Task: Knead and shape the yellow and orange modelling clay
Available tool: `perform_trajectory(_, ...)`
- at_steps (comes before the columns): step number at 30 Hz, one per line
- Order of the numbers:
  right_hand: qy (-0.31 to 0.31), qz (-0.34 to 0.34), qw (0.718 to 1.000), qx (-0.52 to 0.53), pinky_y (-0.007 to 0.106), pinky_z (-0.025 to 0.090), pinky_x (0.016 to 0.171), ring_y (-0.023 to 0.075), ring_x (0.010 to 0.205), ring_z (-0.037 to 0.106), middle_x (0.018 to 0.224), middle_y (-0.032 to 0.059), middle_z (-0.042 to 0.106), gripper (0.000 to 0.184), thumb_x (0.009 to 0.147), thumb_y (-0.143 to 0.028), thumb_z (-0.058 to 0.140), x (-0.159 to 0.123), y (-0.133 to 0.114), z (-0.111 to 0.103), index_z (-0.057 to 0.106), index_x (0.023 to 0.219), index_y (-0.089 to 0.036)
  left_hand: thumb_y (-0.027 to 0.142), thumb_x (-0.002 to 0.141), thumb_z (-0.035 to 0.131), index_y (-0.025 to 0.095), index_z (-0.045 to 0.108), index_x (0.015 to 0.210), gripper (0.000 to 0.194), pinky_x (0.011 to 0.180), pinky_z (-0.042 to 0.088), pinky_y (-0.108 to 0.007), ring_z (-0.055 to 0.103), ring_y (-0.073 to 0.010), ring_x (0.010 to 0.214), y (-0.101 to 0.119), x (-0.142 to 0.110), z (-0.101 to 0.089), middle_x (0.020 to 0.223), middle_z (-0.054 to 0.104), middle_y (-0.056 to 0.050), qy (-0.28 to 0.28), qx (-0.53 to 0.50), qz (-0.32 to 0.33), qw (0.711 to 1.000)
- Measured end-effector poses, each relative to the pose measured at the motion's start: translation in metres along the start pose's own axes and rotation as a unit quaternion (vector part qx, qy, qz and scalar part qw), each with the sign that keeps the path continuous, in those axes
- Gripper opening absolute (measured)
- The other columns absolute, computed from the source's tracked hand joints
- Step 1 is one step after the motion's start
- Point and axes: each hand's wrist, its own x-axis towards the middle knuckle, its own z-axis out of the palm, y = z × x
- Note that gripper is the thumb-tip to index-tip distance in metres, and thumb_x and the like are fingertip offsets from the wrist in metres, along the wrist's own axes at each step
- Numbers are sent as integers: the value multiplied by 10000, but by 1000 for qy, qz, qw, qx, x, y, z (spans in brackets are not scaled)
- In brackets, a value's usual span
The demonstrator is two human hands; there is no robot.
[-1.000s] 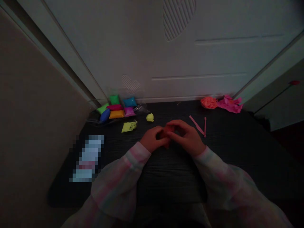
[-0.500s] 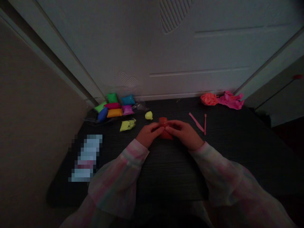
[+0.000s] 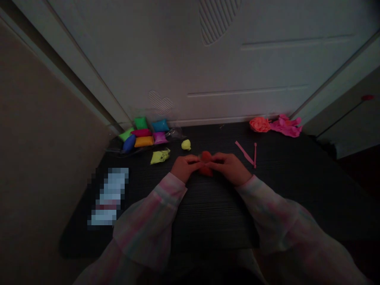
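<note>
Orange-red and soft-looking, a small packet [image 3: 205,171] is held at the centre of the frame, just above the dark table [image 3: 213,225] or touching it; which of the two cannot be told. Its middle is pinched from both sides, so that a rounded part is shown above the fingertips and a wider part below them. On its left side it is gripped by the left hand [image 3: 184,168], with thumb and forefinger clamped on it; on its right side it is gripped in the same way by the right hand [image 3: 230,168]. The other fingers are partly hidden, and how they are set cannot be told. Both forearms are covered by pale striped sleeves [image 3: 145,221], which are seen entering from the lower corners.

Just beyond the left hand, a yellow lump [image 3: 186,145] and a crumpled yellow wrapper [image 3: 160,156] are set apart from each other. Left of centre, near the table's far edge, packets in several colours [image 3: 144,141] are gathered on a clear plastic bag [image 3: 175,133]. At the left, a bright rectangle [image 3: 109,196] is blurred into blocks. Right of centre, two slim pink tools [image 3: 254,154] are laid with their near ends together. At the upper right of the table, an orange crumpled bundle [image 3: 260,124] is placed beside a bright pink one [image 3: 286,126]. Behind everything, a white panel [image 3: 142,51] is marked with striped raised shapes.
</note>
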Motion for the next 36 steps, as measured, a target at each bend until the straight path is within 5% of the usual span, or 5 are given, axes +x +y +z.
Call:
perform_trajectory(18, 24, -29, 989, 141, 275, 362, 709, 126, 712, 512, 698, -10, 584, 130, 635, -285, 531, 1, 6, 5, 589, 674, -175, 257, 558, 582, 164, 619, 621, 117, 690, 361, -253, 513, -112, 650, -7, 3, 7, 632, 597, 19, 59, -191, -40, 979)
perform_trajectory(26, -46, 1, 966, 254, 300, 351, 749, 125, 730, 524, 757, 2, 607, 171, 650, -265, 524, 4, 12, 1, 602, 778, -182, 172, 526, 591, 120, 608, 645, 131, 647, 384, -268, 532, -111, 615, -1, 5, 8, 637, 607, -15, 55, -418, -113, 900)
perform_trajectory(32, -80, -6, 974, 212, 281, 355, 680, 102, 642, 501, 658, -12, 574, 157, 652, -290, 517, 4, 10, -3, 603, 700, -168, 172, 510, 617, 158, 585, 644, 138, 634, 390, -243, 532, -85, 593, -8, 7, 6, 619, 600, 28, 81, -361, -80, 925)
perform_trajectory(36, -48, 6, 984, 173, 280, 350, 690, 103, 650, 503, 652, -22, 575, 136, 593, -291, 571, 3, 5, -4, 591, 659, -173, 207, 510, 618, 162, 586, 637, 138, 660, 397, -255, 540, -106, 631, -7, 5, 5, 635, 603, 19, 135, -205, -45, 968)
